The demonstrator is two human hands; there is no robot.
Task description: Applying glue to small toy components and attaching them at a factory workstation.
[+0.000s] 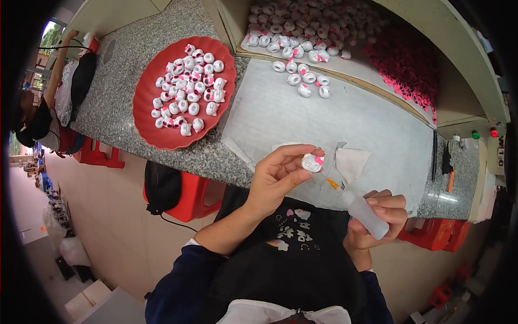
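Between the thumb and fingers of my left hand (278, 175) is a small white toy head (311, 162) with a pink bow. My right hand (380, 218) grips a translucent white squeeze bottle (367, 216), tilted so that its orange-based needle tip (332, 184) points up and left at the toy head. Whether the fine needle touches the head, I cannot tell. Under both hands lies a white sheet (270, 116) on the worktop. A white paper piece (353, 162) rests on it just beyond the bottle's tip.
A red scalloped tray (143, 108) with many white-and-pink toy heads stands left on the granite counter (121, 67). Several loose heads (304, 90) sit at the sheet's far edge. Behind, a shelf holds piled white heads (302, 24) and pink pieces (402, 70). Red stools (197, 197) stand below.
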